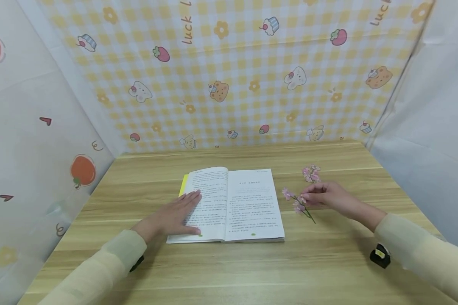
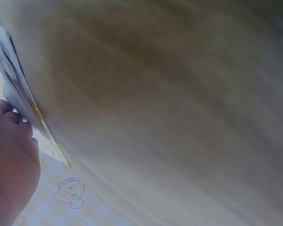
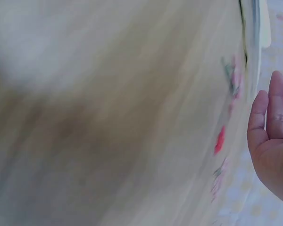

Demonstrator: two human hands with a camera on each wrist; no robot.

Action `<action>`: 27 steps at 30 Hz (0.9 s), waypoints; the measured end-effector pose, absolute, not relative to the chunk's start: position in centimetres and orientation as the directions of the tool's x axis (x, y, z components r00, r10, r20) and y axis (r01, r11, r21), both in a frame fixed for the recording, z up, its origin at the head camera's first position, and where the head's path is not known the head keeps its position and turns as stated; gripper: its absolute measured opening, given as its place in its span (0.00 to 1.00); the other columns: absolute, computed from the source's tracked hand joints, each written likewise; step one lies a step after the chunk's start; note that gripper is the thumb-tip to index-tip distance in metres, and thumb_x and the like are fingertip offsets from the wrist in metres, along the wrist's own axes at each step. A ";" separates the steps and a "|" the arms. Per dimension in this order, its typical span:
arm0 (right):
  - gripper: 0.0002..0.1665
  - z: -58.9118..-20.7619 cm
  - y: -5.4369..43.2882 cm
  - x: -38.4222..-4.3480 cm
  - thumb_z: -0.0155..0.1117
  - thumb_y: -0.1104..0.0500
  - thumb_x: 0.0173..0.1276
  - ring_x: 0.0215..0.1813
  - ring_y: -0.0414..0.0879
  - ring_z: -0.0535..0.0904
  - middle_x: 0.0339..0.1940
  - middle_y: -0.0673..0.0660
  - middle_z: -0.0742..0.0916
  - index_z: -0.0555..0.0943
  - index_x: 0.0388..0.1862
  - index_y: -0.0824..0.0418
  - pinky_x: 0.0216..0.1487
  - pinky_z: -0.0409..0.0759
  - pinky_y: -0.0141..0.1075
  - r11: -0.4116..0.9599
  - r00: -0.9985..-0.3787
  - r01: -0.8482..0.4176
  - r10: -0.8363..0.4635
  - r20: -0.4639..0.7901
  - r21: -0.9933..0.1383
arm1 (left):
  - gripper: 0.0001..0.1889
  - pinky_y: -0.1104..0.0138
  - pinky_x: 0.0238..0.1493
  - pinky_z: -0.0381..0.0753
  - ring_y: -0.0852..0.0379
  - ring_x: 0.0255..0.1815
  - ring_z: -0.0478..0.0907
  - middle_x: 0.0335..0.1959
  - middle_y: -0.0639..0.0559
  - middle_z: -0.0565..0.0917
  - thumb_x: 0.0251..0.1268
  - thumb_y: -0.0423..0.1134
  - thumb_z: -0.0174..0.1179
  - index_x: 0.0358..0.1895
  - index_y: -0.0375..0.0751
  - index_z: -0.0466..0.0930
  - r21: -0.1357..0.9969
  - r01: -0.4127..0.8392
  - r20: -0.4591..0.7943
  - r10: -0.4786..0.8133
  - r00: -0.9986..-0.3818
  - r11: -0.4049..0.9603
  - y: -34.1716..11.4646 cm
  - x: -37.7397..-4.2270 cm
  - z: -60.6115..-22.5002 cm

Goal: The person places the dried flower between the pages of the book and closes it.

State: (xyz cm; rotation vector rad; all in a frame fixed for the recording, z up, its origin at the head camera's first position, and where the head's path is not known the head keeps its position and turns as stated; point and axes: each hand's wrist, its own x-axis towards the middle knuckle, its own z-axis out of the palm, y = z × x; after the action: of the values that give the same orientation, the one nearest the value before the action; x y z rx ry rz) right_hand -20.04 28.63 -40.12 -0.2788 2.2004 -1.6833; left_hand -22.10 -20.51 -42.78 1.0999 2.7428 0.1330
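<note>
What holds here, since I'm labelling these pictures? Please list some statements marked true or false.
1. The book lies open on the table. True.
2. The left hand rests on the left page. True.
3. The flowers lie left of the book. False: they are on its right.
4. The right hand touches the book. False: it is at the flowers.
5. The backdrop is plain. False: it is yellow-and-white checked, with drawings.

Pink blossoms (image 1: 299, 207), green stem (image 1: 311, 216), white pages (image 1: 255, 184) with dark print (image 1: 253, 209), yellow-and-white checked backdrop (image 1: 244, 67)
</note>
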 end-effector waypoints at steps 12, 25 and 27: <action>0.17 -39.2 22.0 -21.8 0.64 0.63 0.69 0.47 0.54 0.83 0.44 0.64 0.86 0.78 0.50 0.75 0.51 0.82 0.45 0.211 -0.907 0.050 -0.400 -0.133 -0.976 | 0.60 0.56 0.75 0.44 0.50 0.78 0.39 0.79 0.45 0.43 0.55 0.78 0.48 0.78 0.35 0.42 0.155 0.665 -0.140 0.683 -0.717 0.730 -20.8 -21.7 -42.4; 0.22 -39.4 15.7 -23.1 0.66 0.64 0.67 0.45 0.49 0.85 0.41 0.60 0.88 0.76 0.58 0.71 0.49 0.83 0.42 0.205 -0.911 0.083 -0.381 -0.158 -0.975 | 0.59 0.57 0.75 0.44 0.50 0.78 0.39 0.79 0.45 0.42 0.55 0.79 0.46 0.78 0.36 0.41 0.131 0.675 -0.159 0.687 -0.709 0.726 -20.8 -21.7 -42.3; 0.24 -39.6 14.8 -23.2 0.66 0.64 0.66 0.45 0.50 0.85 0.40 0.60 0.88 0.76 0.60 0.71 0.48 0.83 0.41 0.227 -0.911 0.092 -0.373 -0.174 -0.969 | 0.59 0.56 0.75 0.44 0.50 0.78 0.39 0.79 0.45 0.42 0.56 0.78 0.46 0.78 0.35 0.41 0.132 0.676 -0.158 0.689 -0.707 0.725 -20.8 -21.7 -42.3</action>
State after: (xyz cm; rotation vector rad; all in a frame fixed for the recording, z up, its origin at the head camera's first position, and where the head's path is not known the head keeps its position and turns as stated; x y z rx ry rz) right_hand -23.22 14.83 -39.59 -0.2596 2.1375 -1.7286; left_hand -21.72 -20.84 -42.32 1.0934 2.7317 0.0954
